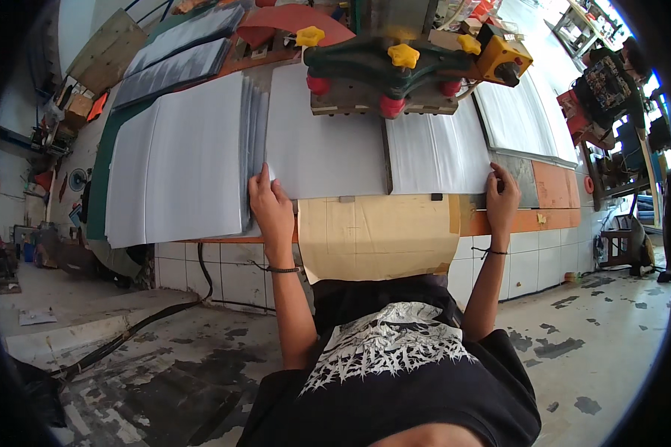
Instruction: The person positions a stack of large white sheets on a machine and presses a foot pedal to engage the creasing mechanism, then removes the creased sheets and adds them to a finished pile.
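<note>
White sheets of paper cover most of the table, whose surface shows orange near its right end. The left hand rests with spread, flat fingers on the near left corner of the middle paper stack, right at the seam where it meets a larger stack of white sheets lying to the left. The right hand curls its fingers over the near right corner of a second white stack, thumb and fingers pinching its edge. Both stacks run under a green machine clamp with yellow and red knobs. A brown sheet of cardboard hangs over the table's front edge between the two forearms. Below, the table front is faced with white tiles. Another person in dark clothes works at the far right.
</note>
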A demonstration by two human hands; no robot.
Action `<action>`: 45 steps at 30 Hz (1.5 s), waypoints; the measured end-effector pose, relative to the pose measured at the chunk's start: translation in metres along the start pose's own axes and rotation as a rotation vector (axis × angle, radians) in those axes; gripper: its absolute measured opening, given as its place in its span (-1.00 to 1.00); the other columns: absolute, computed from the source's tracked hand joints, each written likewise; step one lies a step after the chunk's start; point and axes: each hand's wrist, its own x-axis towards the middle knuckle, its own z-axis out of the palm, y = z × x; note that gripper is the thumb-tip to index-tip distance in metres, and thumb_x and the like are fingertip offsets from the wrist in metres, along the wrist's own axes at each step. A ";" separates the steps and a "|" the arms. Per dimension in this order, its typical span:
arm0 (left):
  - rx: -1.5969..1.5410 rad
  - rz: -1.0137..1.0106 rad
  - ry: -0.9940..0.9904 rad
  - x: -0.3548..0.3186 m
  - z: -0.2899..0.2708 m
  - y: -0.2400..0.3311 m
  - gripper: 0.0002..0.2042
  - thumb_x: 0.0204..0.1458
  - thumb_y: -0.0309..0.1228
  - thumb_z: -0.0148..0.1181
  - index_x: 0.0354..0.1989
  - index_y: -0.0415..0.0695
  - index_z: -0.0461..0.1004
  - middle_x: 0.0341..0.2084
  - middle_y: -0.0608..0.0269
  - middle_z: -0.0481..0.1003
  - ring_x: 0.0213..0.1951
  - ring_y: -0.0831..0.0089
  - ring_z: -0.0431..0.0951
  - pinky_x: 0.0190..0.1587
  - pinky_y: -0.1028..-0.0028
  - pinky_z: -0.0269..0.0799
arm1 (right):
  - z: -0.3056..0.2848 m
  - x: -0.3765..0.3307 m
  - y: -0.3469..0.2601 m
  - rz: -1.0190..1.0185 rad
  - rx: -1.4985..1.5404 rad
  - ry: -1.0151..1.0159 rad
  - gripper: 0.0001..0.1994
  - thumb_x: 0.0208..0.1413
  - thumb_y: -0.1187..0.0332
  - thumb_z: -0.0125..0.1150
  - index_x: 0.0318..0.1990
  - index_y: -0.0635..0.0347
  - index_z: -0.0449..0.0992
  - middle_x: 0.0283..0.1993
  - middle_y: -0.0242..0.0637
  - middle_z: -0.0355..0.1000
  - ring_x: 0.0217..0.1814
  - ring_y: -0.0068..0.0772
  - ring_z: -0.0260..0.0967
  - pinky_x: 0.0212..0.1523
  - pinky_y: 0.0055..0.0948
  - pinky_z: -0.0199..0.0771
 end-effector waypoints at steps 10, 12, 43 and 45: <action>-0.021 -0.031 0.014 0.000 0.001 0.005 -0.63 0.23 -0.56 0.01 0.22 -0.32 0.40 -0.08 -0.06 0.43 -0.14 0.02 0.54 -0.04 0.14 0.46 | 0.001 0.000 0.002 -0.032 0.002 0.030 -0.77 0.19 0.44 0.17 -0.03 0.16 0.63 -0.23 -0.21 0.58 -0.13 -0.20 0.46 0.03 -0.23 0.39; -0.010 -0.021 0.023 0.000 0.002 0.005 -0.63 0.21 -0.62 0.01 0.20 -0.36 0.40 -0.10 -0.05 0.42 -0.16 0.05 0.56 -0.09 0.17 0.51 | -0.001 0.000 -0.002 -0.019 0.003 0.016 -0.77 0.18 0.45 0.17 -0.03 0.15 0.63 -0.24 -0.22 0.58 -0.14 -0.21 0.46 0.02 -0.24 0.40; -0.034 0.030 0.047 0.000 0.003 0.005 -0.63 0.15 -0.69 -0.02 0.16 -0.41 0.42 -0.12 -0.10 0.42 -0.16 -0.02 0.55 -0.08 0.16 0.50 | 0.002 -0.003 0.001 -0.033 -0.007 0.051 -0.78 0.21 0.34 0.21 -0.02 0.08 0.63 -0.25 -0.30 0.59 -0.17 -0.28 0.44 0.06 -0.21 0.30; -0.023 0.051 0.038 0.001 0.004 0.005 -0.63 0.15 -0.69 -0.02 0.16 -0.42 0.41 -0.12 -0.10 0.42 -0.16 -0.02 0.55 -0.08 0.16 0.49 | 0.001 -0.002 0.001 -0.025 -0.011 0.040 -0.78 0.22 0.33 0.21 -0.01 0.06 0.62 -0.27 -0.31 0.58 -0.17 -0.28 0.44 0.05 -0.22 0.29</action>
